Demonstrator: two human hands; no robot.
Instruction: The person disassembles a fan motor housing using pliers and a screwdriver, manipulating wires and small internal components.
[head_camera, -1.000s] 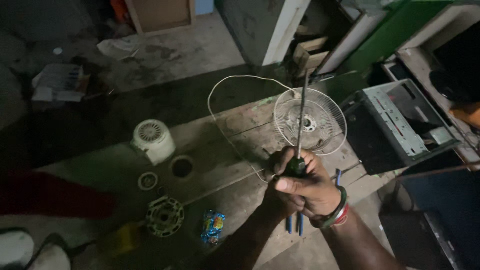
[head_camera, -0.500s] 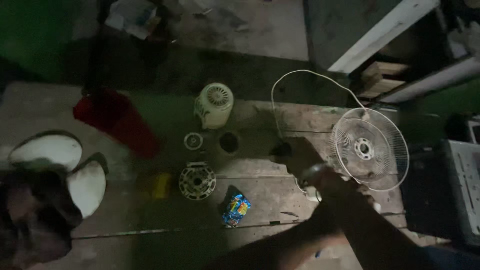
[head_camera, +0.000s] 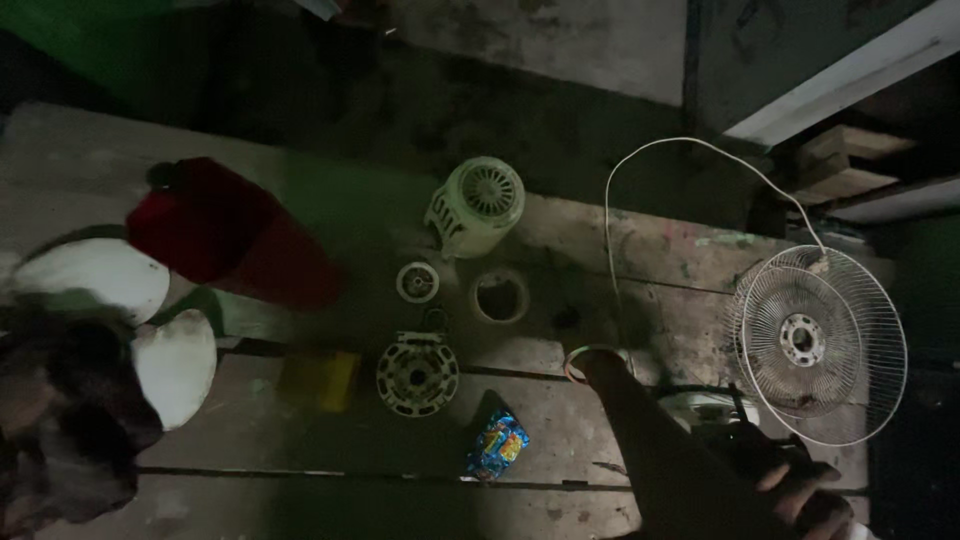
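Note:
My left arm reaches in from the bottom right over the plank table. Its wrist, with a bangle, is near a dark spot, and my left hand is mostly lost in the dark. It is closest to a pale ring and a round motor core. At the bottom right corner my right hand has its fingers curled around a dark-handled tool. A wire fan grille lies just above that hand, and a white cord loops up from it.
A cream motor housing and a small round cap lie at centre. A colourful wrapper and a yellow block sit nearer me. A red piece and white fan blades are at the left. Dark floor lies beyond the table's far edge.
The view has swung left across the table, so the grille has slid to the right edge. The hands have dropped from gripping a screwdriver at the grille, and one arm now reaches towards the centre.

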